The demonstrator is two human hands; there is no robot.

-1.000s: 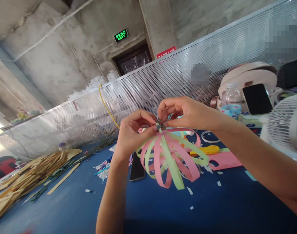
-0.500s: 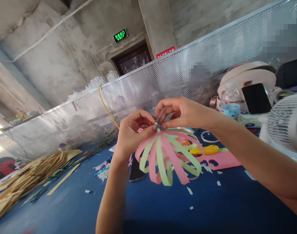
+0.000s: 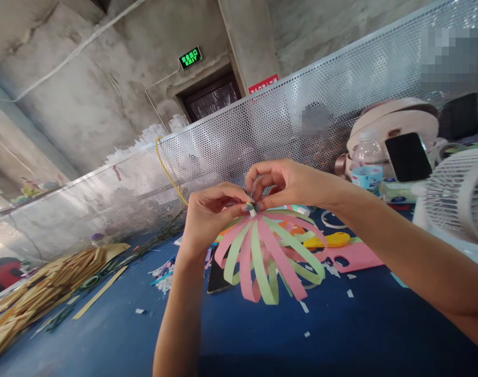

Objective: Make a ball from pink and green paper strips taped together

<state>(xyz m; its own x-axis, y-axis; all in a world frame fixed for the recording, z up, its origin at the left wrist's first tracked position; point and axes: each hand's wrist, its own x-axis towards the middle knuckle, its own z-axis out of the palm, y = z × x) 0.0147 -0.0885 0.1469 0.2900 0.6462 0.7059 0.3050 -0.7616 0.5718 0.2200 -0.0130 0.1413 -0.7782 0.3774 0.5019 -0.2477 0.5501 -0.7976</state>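
Observation:
A round ornament of looped pink and pale green paper strips (image 3: 258,256) hangs above the blue table, gathered at its top. My left hand (image 3: 213,212) pinches that gathered top from the left, thumb against forefinger. From the right, my right hand (image 3: 280,183) grips the same spot with thumb and fingertips, its other fingers curled. A small pale bit of paper shows between the fingertips, and the exact join is partly hidden by them. Behind the strips lies a yellow utility knife (image 3: 327,240), with a pink sheet (image 3: 358,257) beside it.
A dark phone (image 3: 218,275) and paper scraps (image 3: 164,275) lie left of the ornament. Wooden strips (image 3: 58,277) and green scissors (image 3: 90,283) cover the left side. A white fan (image 3: 456,193), bottle (image 3: 367,162) and propped phone (image 3: 408,157) stand right. A perforated metal screen (image 3: 223,146) runs behind.
Both hands stay at the ornament's top, and the fingertips have drawn closer together there. The ornament hangs almost as before, while the whole view has shifted slightly.

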